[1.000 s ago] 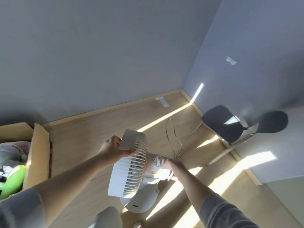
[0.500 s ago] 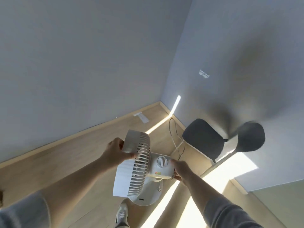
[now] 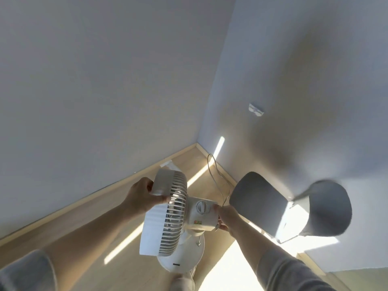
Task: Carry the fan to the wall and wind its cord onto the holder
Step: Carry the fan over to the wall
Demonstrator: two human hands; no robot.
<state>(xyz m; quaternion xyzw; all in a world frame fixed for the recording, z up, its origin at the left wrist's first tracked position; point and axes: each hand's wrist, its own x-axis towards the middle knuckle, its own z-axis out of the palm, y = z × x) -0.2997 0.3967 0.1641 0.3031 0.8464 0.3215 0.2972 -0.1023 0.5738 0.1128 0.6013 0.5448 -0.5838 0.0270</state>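
Left hand (image 3: 141,197) fingers clamp the fan (image 3: 168,215) grille rim, right hand (image 3: 227,217) fingers grip its motor housing at 3 o'clock; fan airborne, axis left-right. Cord (image 3: 212,175) trails off toward 12 o'clock, wall holder (image 3: 256,110) up at 1 o'clock, right hand nearer.

We see a white fan (image 3: 168,215) with pale ribbed grille, a red-yellow sticker (image 3: 197,222) on its motor housing. Right of the fan, dark grey chair (image 3: 258,202). Light wood floor (image 3: 88,234), sun-striped. Grey-blue walls (image 3: 105,80). Grey sleeves (image 3: 289,271).
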